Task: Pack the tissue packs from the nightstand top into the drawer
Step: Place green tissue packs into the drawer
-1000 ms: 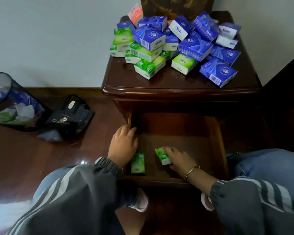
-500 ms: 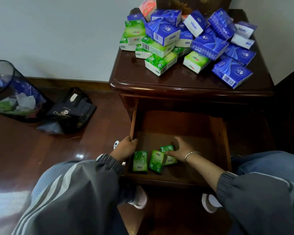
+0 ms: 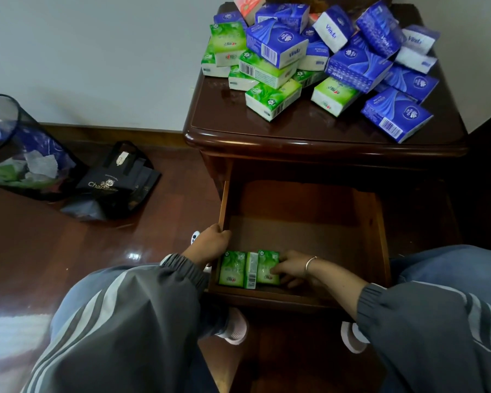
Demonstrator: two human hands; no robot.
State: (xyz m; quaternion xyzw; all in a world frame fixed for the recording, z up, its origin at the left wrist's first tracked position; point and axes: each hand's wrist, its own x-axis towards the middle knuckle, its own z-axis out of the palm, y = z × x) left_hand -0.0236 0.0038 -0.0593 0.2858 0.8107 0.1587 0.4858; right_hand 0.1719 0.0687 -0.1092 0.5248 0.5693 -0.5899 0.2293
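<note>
Tissue packs in green and blue plastic wrap (image 3: 278,43) lie heaped at the back of your dark, glossy wooden nightstand top (image 3: 267,129), with one pink pack (image 3: 248,4) at the rear of the heap. Below it the light-brown wooden drawer (image 3: 374,222) stands open. Three small green packs sit side by side, touching, in its front left corner. The left green pack (image 3: 232,269) lies flat, the middle green pack (image 3: 251,270) stands on edge with its barcode up, and the right green pack (image 3: 267,266) lies flat against it. Your right hand (image 3: 295,269), with a thin metal bangle (image 3: 309,265) at the wrist, is inside the drawer. Its fingers (image 3: 277,270) are bent close together onto the right side of the right green pack; the thumb is hidden. Your left hand (image 3: 211,245) rests on the drawer's left wall, fingers curled over its top edge. On the dark polished floor (image 3: 68,251) to the left, a black mesh waste bin (image 3: 9,154) holding crumpled paper stands just beside a black fabric bag (image 3: 114,180)
</note>
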